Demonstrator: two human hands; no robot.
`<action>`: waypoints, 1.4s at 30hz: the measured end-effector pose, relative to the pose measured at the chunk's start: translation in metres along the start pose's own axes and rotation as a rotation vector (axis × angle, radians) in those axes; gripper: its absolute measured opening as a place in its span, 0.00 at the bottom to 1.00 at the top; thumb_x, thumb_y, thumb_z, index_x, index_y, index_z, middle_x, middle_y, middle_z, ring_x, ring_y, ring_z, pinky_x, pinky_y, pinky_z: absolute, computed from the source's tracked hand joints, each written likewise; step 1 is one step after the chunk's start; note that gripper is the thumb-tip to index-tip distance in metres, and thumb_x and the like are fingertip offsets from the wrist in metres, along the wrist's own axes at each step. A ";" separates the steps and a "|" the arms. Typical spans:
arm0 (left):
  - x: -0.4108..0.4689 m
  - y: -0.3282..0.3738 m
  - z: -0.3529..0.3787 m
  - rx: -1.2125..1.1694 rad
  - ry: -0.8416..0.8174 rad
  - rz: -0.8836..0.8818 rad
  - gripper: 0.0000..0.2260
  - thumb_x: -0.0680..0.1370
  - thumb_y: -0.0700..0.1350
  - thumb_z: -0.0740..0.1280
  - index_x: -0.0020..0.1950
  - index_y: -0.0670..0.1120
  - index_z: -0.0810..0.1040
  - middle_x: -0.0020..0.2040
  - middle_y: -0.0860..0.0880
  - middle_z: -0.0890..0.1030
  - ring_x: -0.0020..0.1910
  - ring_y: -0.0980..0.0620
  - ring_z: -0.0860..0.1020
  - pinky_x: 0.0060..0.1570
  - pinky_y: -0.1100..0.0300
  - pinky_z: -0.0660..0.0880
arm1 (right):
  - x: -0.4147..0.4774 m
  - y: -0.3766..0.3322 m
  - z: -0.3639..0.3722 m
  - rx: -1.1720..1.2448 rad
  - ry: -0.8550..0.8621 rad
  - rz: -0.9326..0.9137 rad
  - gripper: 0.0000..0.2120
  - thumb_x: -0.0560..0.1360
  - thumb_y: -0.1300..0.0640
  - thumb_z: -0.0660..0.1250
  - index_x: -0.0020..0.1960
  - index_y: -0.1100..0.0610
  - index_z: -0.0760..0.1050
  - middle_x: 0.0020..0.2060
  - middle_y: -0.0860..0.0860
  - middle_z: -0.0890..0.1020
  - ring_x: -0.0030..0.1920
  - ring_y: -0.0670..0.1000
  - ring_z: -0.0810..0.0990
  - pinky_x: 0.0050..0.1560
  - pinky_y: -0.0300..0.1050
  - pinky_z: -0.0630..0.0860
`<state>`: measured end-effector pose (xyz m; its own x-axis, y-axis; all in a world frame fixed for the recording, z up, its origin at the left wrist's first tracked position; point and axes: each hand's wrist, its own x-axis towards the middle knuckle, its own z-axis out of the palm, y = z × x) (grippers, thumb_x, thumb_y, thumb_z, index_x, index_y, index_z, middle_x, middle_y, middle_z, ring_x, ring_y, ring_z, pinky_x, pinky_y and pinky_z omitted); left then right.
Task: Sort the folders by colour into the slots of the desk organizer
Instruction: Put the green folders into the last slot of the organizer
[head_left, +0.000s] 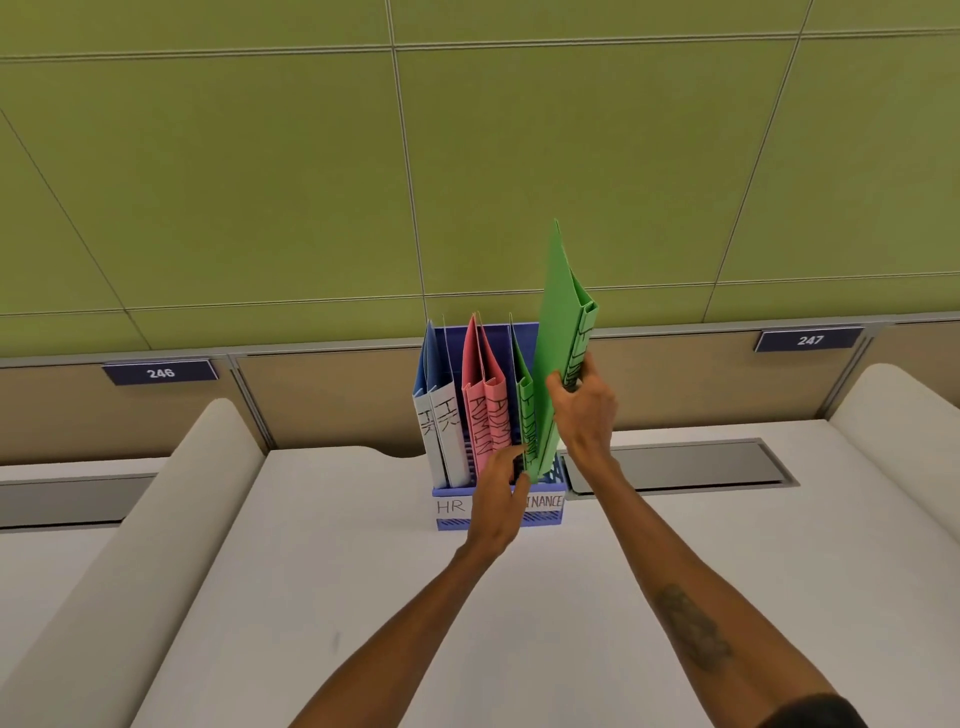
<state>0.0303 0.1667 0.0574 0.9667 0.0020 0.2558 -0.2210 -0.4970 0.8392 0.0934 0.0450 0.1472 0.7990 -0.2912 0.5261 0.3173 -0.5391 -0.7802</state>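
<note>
A tall green folder (558, 332) is gripped by the right hand (584, 410), whose fingers (556, 387) are wrapped around its spine edge about halfway up, the thumb lying on the spine side. The folder is tilted slightly to the right, its lower end already sunk into the rightmost slot of the blue desk organizer (545, 519), while its upper part rises well above the other folders. A second green folder (525, 415) stands upright in the same slot, just to the left of the held one. The left hand (501, 499) is placed in front of the organizer, its fingers (511, 457) loosely curled and touching the lower spines where the green folders meet the pink ones; nothing is clasped by it. Two pink folders (485, 415) marked ADMIN are seen in the middle slot, and two blue-and-white folders (439, 415) marked HR in the left slot. The organizer stands on the white desk (363, 571), close against the partition wall (311, 156).
</note>
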 end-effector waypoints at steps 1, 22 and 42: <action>0.002 -0.002 -0.003 0.010 0.000 0.005 0.15 0.82 0.42 0.62 0.69 0.48 0.71 0.66 0.50 0.74 0.61 0.56 0.72 0.63 0.55 0.75 | 0.000 0.003 0.004 -0.005 -0.009 0.006 0.16 0.78 0.53 0.66 0.65 0.53 0.74 0.45 0.40 0.79 0.36 0.38 0.78 0.42 0.36 0.79; 0.006 -0.042 -0.027 0.141 -0.106 -0.086 0.12 0.82 0.46 0.63 0.65 0.45 0.74 0.65 0.48 0.74 0.64 0.51 0.75 0.60 0.55 0.78 | -0.038 0.054 0.033 -0.152 -0.232 0.257 0.19 0.81 0.54 0.63 0.69 0.59 0.68 0.54 0.56 0.83 0.48 0.56 0.85 0.52 0.55 0.83; -0.002 -0.024 -0.056 0.188 -0.084 -0.072 0.16 0.82 0.46 0.63 0.69 0.45 0.71 0.71 0.49 0.70 0.70 0.51 0.70 0.65 0.51 0.75 | -0.052 0.032 0.019 -0.149 -0.228 0.306 0.16 0.81 0.54 0.63 0.67 0.58 0.70 0.54 0.55 0.83 0.45 0.48 0.78 0.50 0.44 0.77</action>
<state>0.0265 0.2277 0.0634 0.9883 -0.0252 0.1504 -0.1304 -0.6510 0.7478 0.0720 0.0576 0.0884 0.9431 -0.2822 0.1756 -0.0168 -0.5681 -0.8228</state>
